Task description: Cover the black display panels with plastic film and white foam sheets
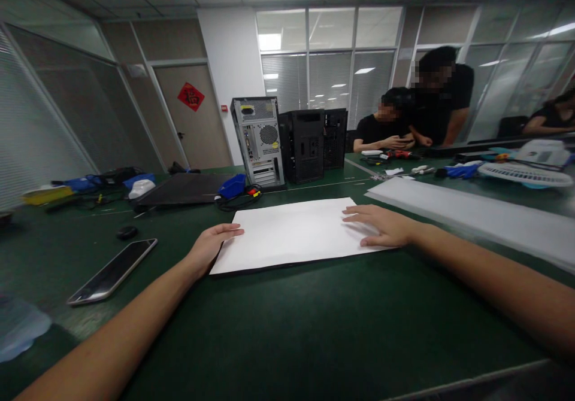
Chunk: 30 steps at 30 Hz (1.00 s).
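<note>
Dark green table, flat white rectangular sheet. My left hand lies open at its edge, right hand spread flat on top. I'd press evenly.

Near centre: white sheet, matt, smooth, paper- or card-like, with a dark edge along the near side. Underneath: table, covered in dark green mat, smooth, low sheen with soft light reflections. Near left: phone, glossy glass face, mirror-like. Far centre: computer case, bare grey sheet metal at the rear, perforated. Just right of it: black cases, matt. Right: long white panel, matt, smooth, material not discernible.
</note>
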### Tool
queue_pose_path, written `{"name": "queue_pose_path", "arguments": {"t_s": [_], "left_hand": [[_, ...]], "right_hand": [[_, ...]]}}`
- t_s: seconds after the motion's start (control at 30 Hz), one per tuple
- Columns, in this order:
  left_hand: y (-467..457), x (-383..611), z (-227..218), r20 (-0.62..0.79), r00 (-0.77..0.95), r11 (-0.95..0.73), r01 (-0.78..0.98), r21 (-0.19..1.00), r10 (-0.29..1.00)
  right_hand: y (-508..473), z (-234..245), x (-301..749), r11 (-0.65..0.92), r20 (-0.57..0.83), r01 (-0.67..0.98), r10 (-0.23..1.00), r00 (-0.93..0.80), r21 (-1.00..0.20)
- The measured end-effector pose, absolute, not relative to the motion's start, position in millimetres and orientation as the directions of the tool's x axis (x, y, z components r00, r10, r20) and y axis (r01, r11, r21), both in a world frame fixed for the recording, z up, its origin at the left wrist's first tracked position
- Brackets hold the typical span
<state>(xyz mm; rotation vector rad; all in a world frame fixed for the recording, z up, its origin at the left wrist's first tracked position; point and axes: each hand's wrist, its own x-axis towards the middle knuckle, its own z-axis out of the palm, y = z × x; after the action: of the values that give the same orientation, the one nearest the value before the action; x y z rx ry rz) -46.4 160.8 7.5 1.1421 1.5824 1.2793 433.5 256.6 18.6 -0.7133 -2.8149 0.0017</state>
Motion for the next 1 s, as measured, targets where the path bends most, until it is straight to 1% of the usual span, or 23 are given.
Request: {"name": "queue_pose_path", "arguments": {"t_s": [0.1,0.2,0.3,0.53,0.73,0.83,1.0], "left_hand": [[161.6,-47.5,6.1,-0.023,-0.279,0.073,0.169,0.983,0.960],[161.2,-47.3,6.1,-0.029,-0.281,0.077,0.161,0.984,0.959],[161.0,-47.1,6.2,-0.028,-0.279,0.073,0.150,0.986,0.960],[163.4,-49.2,3.9,-0.026,-0.280,0.080,0.182,0.980,0.960],[162.1,-49.8,3.9,-0.017,-0.264,0.066,0.177,0.982,0.964],[161.5,-48.7,5.2,-0.036,-0.282,0.091,0.183,0.979,0.959],[160.9,-45.8,6.6,-0.106,-0.275,0.146,0.129,0.981,0.956]], "right_hand": [[245.5,20.6,422.2,0.905,0.189,0.414,0.425,-0.885,-0.094],[242.6,18.6,417.1,0.913,0.160,0.395,0.408,-0.899,-0.104],[243.6,15.8,416.2,0.913,0.142,0.392,0.405,-0.903,-0.109],[245.3,14.9,418.0,0.912,0.148,0.388,0.405,-0.902,-0.135],[246.2,15.2,418.8,0.905,0.084,0.410,0.420,-0.904,-0.114],[246.8,14.9,419.4,0.908,0.077,0.400,0.411,-0.908,-0.126],[248.1,14.1,420.3,0.912,0.106,0.379,0.397,-0.912,-0.155]]}}
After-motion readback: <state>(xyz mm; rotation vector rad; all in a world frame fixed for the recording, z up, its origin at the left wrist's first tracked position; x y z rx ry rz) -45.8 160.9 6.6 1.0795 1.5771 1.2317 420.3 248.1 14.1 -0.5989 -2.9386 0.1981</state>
